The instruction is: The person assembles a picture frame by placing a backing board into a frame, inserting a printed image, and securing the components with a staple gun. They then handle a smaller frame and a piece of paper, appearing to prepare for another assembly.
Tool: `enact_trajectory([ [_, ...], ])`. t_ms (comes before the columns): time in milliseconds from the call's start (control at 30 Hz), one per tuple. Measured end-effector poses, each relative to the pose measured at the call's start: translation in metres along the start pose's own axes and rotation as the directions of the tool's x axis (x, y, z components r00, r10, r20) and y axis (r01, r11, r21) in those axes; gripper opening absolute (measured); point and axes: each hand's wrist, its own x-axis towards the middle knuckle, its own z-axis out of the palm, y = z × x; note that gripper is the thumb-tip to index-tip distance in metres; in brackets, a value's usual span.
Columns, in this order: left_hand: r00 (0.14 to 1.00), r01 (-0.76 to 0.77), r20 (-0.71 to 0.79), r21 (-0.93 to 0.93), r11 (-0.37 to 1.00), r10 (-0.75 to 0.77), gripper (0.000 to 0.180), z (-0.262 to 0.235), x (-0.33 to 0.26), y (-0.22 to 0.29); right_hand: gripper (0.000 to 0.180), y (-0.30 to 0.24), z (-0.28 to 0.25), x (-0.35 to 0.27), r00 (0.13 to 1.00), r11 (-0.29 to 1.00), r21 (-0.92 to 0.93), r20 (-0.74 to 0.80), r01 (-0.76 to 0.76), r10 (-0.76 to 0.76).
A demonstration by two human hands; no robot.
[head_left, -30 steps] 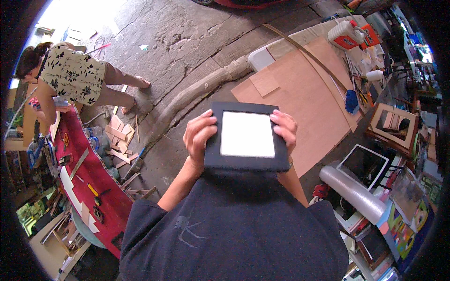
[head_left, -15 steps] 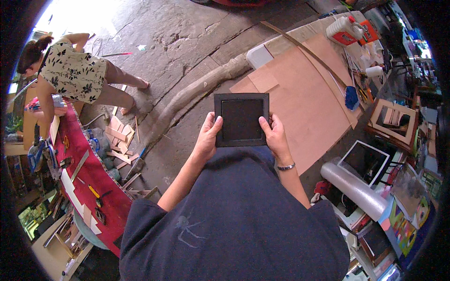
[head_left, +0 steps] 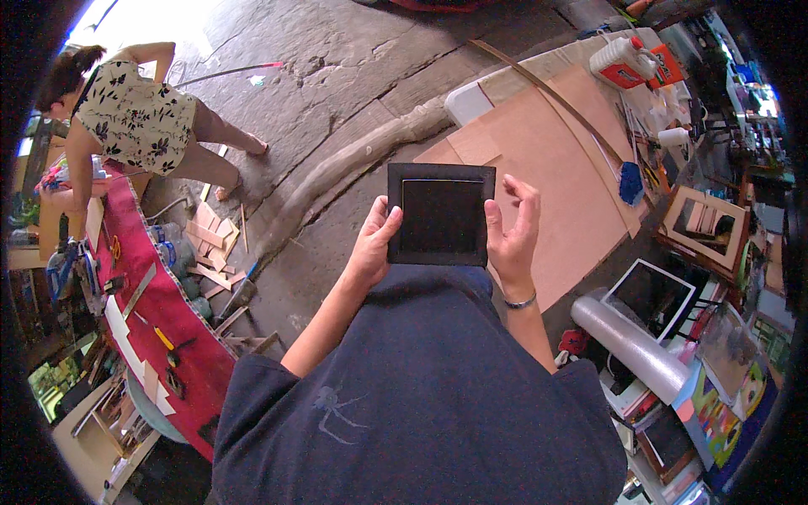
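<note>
A small square black picture frame (head_left: 443, 257) with a dark centre is held upright in front of my chest. My left hand (head_left: 372, 242) grips its left edge, thumb on the front and fingers behind. At the right edge, my right hand (head_left: 513, 240) has its fingers lifted and spread away from the frame. Its thumb lies close beside that edge; whether it touches I cannot tell. A thin bracelet (head_left: 520, 303) circles my right wrist.
A large brown board (head_left: 564, 185) lies on a table to the right, with a white-and-red jug (head_left: 621, 63) at its far end. Bubble wrap (head_left: 631, 341) and frames lie nearer. On the left, a person (head_left: 139, 118) bends over a red-covered table (head_left: 181, 337); wood offcuts (head_left: 212, 240) lie nearby.
My right hand has loosened from the frame's right edge, its fingers now raised and apart. The frame has shifted and tilted slightly; my left hand still holds it.
</note>
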Motion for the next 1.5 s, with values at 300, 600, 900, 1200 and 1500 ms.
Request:
enact_trajectory([
  [300, 0.998, -0.059, 0.013, 0.191, 0.980, 0.057, 0.018, 0.009, -0.006, 0.005, 0.030, -0.028, 0.004, 0.029, 0.913, 0.962, -0.146, 0.375, 0.229, -0.161],
  [600, 0.998, 0.060, -0.020, 0.122, 0.991, -0.057, 0.020, -0.007, 0.009, 0.001, 0.010, 0.024, -0.022, 0.036, 0.966, 0.913, 0.318, 0.051, -0.256, 0.254],
  [900, 0.979, 0.197, -0.041, -0.011, 0.980, -0.198, 0.016, 0.004, 0.044, -0.015, 0.017, 0.140, -0.087, -0.013, 0.555, 0.314, 0.910, -0.119, -0.270, 0.823],
  [1200, 0.965, 0.262, -0.135, 0.408, 0.875, -0.225, 0.021, 0.064, 0.126, -0.060, 0.025, 0.201, -0.095, -0.069, 0.227, 0.069, 0.987, -0.036, -0.142, 0.973],
  [1500, 0.935, -0.152, 0.237, 0.939, 0.308, -0.263, 0.035, 0.189, 0.285, -0.088, 0.025, 0.269, -0.120, -0.097, 0.099, 0.144, 0.965, -0.125, -0.219, 0.987],
])
